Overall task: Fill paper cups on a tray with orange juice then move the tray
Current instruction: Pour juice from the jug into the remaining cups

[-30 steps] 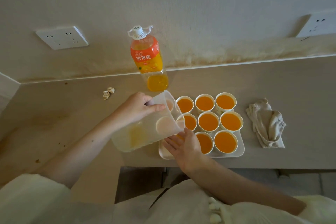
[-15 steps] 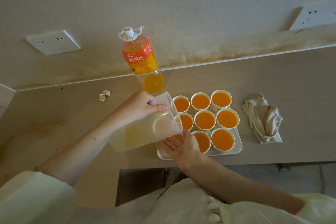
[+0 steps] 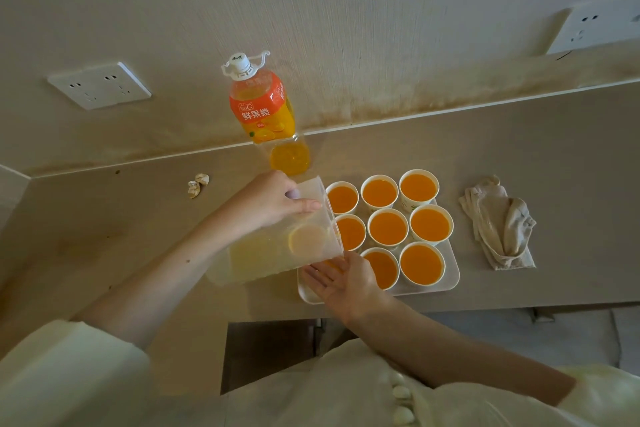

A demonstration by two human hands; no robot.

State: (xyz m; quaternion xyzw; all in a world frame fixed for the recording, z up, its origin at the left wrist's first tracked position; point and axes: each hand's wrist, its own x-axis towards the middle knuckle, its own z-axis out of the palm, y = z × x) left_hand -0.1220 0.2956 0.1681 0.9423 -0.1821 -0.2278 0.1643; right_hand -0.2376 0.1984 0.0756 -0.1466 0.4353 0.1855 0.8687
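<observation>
Left-hand fingers grip the tilted, seemingly near-empty jug.

A white rectangular tray lay at the near edge of the table. On it stood white paper cups in three rows of three, upright, eight showing orange juice close to the brim. The cup at the tray's seven o'clock corner was hidden. A clear plastic jug, almost drained, was tipped steeply at the tray's nine o'clock, gripped by my left hand. An upright juice bottle, juice low inside, stood at eleven o'clock.
</observation>
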